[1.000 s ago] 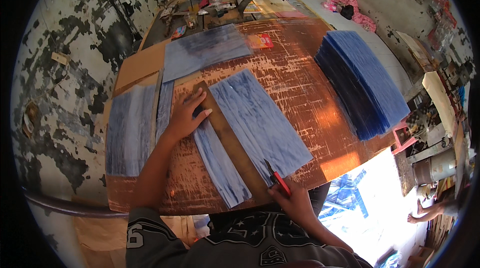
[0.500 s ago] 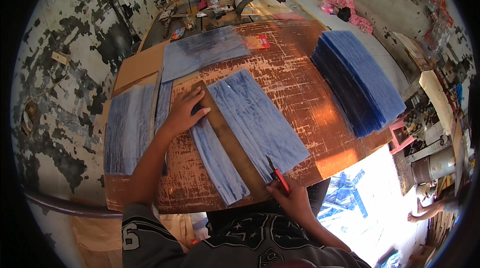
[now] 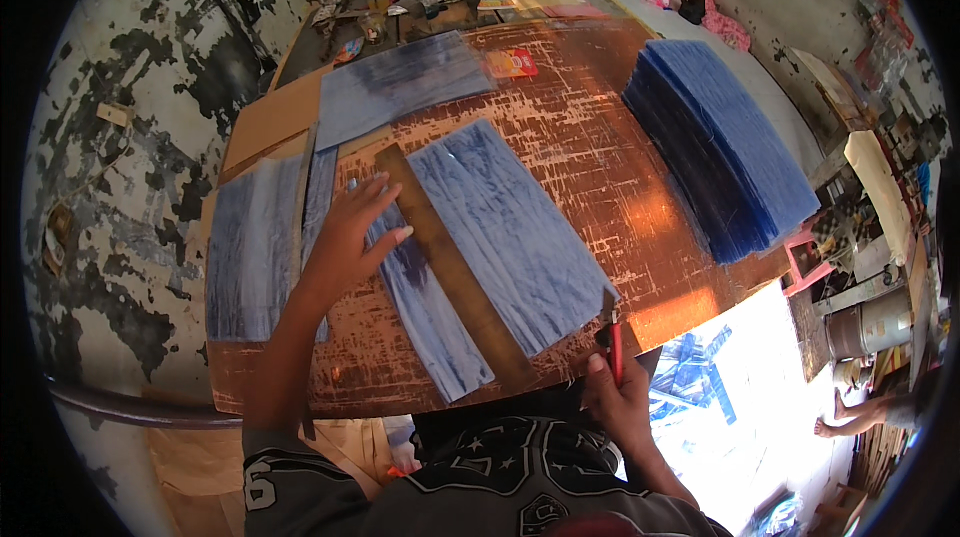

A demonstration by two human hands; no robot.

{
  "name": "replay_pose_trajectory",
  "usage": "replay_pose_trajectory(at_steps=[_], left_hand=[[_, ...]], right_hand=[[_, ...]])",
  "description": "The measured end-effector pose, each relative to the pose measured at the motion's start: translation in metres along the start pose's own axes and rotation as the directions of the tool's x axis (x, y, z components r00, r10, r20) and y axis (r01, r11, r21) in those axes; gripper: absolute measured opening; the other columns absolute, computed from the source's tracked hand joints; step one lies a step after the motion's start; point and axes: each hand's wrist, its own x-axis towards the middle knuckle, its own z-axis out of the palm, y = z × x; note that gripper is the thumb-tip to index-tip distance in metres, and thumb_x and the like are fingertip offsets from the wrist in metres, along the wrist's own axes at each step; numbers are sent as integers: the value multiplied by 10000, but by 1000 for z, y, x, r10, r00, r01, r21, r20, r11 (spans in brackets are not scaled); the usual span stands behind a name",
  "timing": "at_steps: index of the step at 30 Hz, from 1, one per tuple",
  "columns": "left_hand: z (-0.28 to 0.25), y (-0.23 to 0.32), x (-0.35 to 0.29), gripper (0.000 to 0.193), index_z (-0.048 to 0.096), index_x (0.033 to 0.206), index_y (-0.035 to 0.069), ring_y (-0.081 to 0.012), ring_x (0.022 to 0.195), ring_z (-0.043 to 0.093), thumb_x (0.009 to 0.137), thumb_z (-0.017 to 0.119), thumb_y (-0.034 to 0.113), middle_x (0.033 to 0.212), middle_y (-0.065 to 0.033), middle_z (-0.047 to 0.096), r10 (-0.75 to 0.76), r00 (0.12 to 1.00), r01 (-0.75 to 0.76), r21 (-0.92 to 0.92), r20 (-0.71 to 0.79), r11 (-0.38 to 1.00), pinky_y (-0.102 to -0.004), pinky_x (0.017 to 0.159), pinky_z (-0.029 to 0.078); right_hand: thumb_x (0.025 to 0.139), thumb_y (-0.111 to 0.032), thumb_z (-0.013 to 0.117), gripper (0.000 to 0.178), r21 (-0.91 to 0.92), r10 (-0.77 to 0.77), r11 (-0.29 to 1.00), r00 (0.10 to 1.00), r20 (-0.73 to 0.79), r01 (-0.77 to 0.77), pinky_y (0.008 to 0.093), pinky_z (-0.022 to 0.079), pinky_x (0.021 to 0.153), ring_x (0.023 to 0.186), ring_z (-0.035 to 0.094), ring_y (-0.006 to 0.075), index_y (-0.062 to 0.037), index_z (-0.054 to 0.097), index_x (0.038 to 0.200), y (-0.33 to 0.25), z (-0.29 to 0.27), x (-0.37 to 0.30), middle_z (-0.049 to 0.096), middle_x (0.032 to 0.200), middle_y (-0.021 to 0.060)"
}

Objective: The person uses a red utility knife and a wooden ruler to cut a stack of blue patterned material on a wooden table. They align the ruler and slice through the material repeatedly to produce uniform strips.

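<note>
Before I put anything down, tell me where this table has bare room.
Widest: table between the middle sheet and blue stack. Smaller: between the left forearm and the narrow strip beside the ruler. Crowded: the left side, where back sheet, left sheet and cardboard lie close, and the near edge by the right hand and knife.

Tabletop (image 3: 590,167) looked scuffed and rough, straightedge (image 3: 455,262) matt, cutter handle (image 3: 616,352) plastic, and stack (image 3: 735,137) at 2 o'clock rough-edged.
</note>
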Motion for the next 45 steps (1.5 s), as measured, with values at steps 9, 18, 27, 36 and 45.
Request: replay_pose_trajectory(at_steps=[9,18,27,36,45], left_hand=[[-1,82,-69,218,717,836,19,-310,914,705,928,851,164,957,-138,736,57,973,-89,-140,-222,986,-445,849,546],[59,153,-114,503,471,554,68,-265,441,424,904,832,75,544,-70,434,-110,918,-162,-612,-381,774,-409,468,318],[69,196,-117,463,518,569,64,-266,463,480,927,812,59,573,-79,484,282,937,-327,-804,-207,496,-416,458,329],[65,193,-110,407,584,649,39,-242,540,528,997,792,86,610,-77,507,190,979,-136,-933,-75,332,-421,524,350],[50,210,-80,602,603,1383,52,-351,1329,532,1058,648,557,1449,-187,577,711,687,215,-977,149,-3,-531,1098,398]], right_hand=[[1176,-264,566,327,85,-174,978,972,-161,189,219,362,502,558,446,29,-7,593,1376,-18,-22,29,514,765,-56],[1162,-332,588,417,44,-101,993,990,-101,106,233,375,549,592,493,48,1,590,1414,-33,-22,41,546,768,-39],[1130,-302,650,425,20,-136,990,983,-123,140,233,380,549,605,505,52,-7,585,1429,-27,-22,41,551,781,-34],[1115,-289,675,429,18,-92,995,989,-117,95,247,407,557,627,528,62,-21,584,1437,-30,-31,40,574,825,-25],[1119,-314,673,437,-119,-199,977,950,-239,175,258,449,602,690,567,74,-25,588,1436,-37,-52,72,590,855,-12]])
